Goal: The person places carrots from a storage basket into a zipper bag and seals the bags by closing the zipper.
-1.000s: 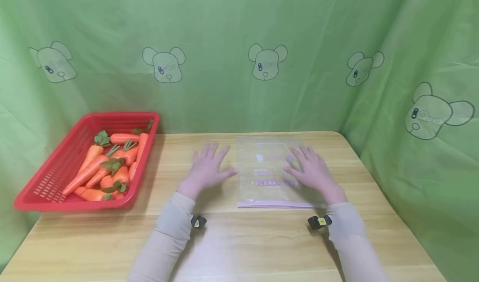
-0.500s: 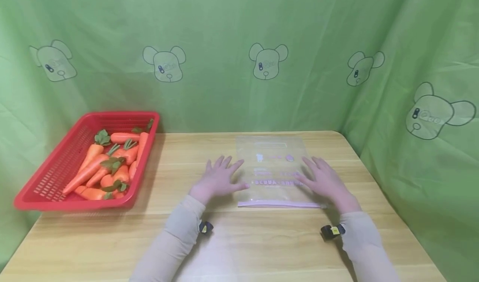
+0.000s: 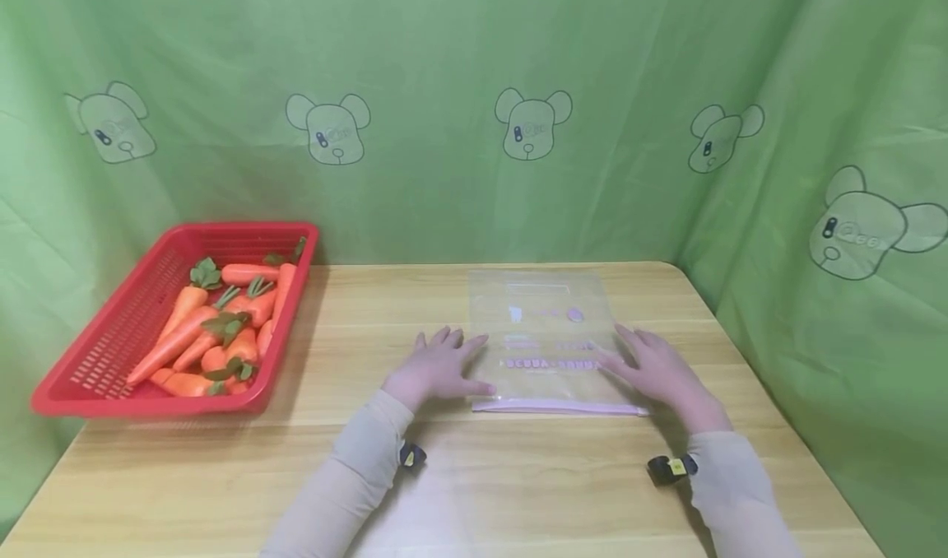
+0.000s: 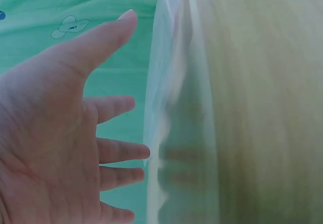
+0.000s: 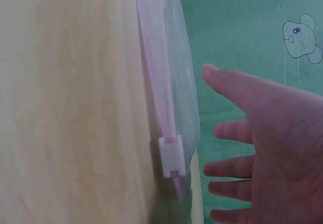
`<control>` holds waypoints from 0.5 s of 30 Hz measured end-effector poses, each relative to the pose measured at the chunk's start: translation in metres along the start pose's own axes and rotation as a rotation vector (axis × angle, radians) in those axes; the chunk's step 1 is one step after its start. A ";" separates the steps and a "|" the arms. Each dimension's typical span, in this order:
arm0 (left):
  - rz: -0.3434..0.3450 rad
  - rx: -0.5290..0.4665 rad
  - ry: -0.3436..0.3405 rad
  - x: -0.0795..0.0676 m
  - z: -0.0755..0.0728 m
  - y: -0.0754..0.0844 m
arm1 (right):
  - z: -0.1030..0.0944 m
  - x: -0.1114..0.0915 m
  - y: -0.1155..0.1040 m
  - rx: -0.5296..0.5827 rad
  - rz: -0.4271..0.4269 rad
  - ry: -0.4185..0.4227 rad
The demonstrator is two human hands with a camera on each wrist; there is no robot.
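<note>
A clear plastic zipper bag (image 3: pixel 548 327) with pink print lies flat on the wooden table (image 3: pixel 474 476), its pink zip edge facing the person. At the bag's left edge is my left hand (image 3: pixel 440 369), fingers spread and thumb over the lower left corner. My right hand (image 3: pixel 662 369) hovers by the right edge, its thumb overlapping the print in the head view. Both palms show in the wrist views with nothing in them. A white slider (image 5: pixel 172 156) sits on the zip strip in the right wrist view, below the right thumb's level.
A red plastic basket (image 3: pixel 292 319) with several orange carrots (image 3: pixel 178 340) stands at the table's left side. Green curtains (image 3: pixel 429 188) with printed bear heads hang behind the table and along its right side. A small black device (image 3: pixel 670 469) is on each wrist.
Both hands have drawn back toward the person and shifted right, the left coming up to the bag's edge and the right moving out to its right side. Bag and basket stay put.
</note>
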State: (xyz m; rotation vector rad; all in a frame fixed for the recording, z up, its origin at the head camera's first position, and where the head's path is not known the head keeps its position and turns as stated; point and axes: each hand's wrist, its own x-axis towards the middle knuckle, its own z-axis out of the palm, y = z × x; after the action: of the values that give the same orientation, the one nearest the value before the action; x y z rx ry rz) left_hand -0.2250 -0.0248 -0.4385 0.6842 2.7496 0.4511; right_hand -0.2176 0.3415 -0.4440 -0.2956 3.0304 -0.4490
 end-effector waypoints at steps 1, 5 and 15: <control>0.004 0.004 -0.003 0.000 0.001 0.000 | 0.001 -0.001 0.001 0.006 -0.004 -0.003; 0.020 0.018 -0.023 0.000 0.003 0.002 | 0.006 -0.002 0.003 0.058 -0.006 -0.023; 0.052 -0.010 -0.048 0.001 0.006 0.005 | 0.011 0.002 0.007 0.112 -0.045 -0.037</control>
State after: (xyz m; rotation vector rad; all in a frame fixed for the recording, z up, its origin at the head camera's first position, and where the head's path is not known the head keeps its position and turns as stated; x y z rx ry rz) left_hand -0.2219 -0.0187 -0.4424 0.7557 2.6879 0.4532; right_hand -0.2202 0.3446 -0.4572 -0.3612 2.9538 -0.6071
